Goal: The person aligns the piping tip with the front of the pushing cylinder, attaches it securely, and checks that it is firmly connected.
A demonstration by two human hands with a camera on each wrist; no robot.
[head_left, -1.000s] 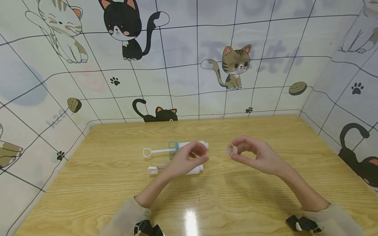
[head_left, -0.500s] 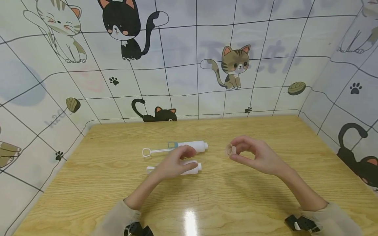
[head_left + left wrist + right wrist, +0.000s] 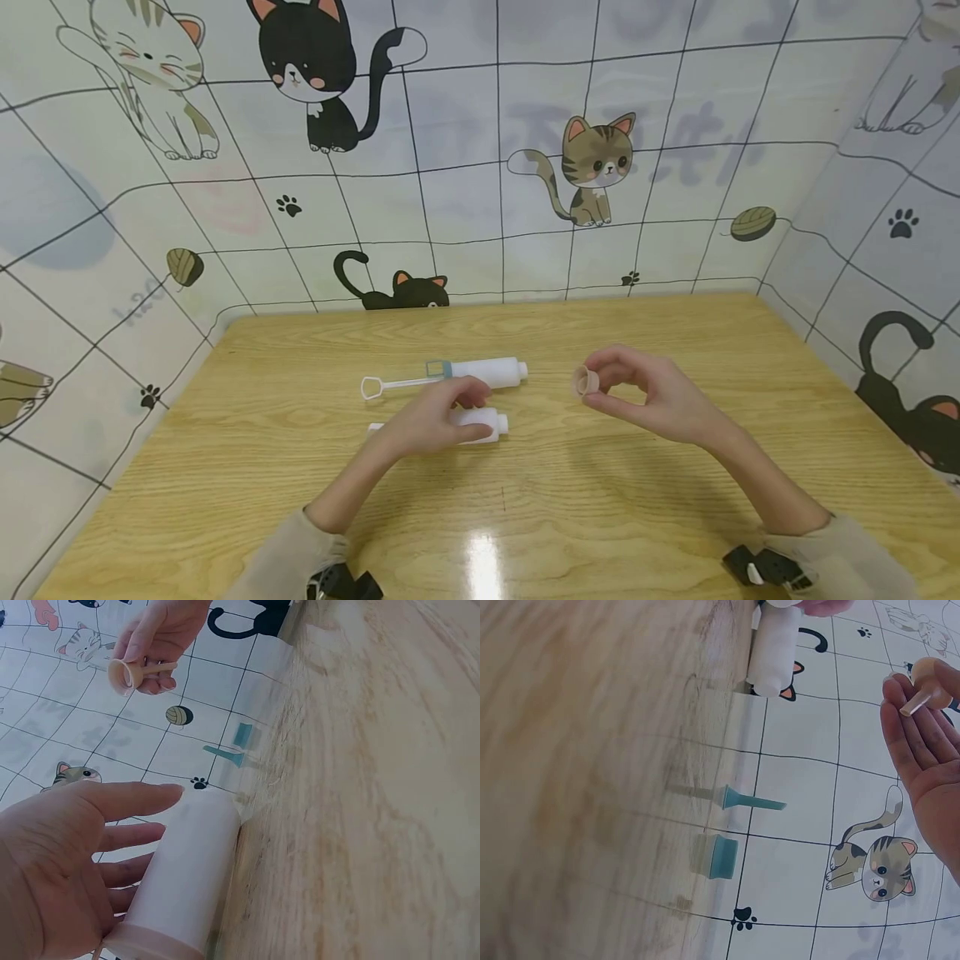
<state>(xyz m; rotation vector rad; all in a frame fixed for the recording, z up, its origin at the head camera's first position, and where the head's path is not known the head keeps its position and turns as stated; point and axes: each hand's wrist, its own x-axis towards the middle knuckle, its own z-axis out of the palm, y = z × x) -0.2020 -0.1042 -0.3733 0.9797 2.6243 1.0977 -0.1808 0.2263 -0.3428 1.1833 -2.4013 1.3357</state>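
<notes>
My right hand (image 3: 660,408) pinches a small beige funnel (image 3: 590,381) between thumb and fingers, over the right-centre of the table. In the left wrist view the funnel (image 3: 122,675) shows its wide round mouth and thin stem. My left hand (image 3: 423,421) is over the near white bottle (image 3: 491,423), which lies on its side. In the left wrist view its spread fingers and thumb reach the edge of this bottle (image 3: 187,870), with a gap below the palm. The left hand hides the bottle's left part in the head view.
Behind it lies a second white bottle (image 3: 491,372) with a blue collar (image 3: 446,369). A white wand with a loop end (image 3: 372,387) points left. The right wrist view shows a teal funnel (image 3: 742,799) and a teal cap (image 3: 723,857) standing on the table. Cat-print walls enclose the table.
My left hand has moved left and down from between the bottles to the near bottle. That bottle has shifted slightly left. The right hand and its funnel have stayed in place.
</notes>
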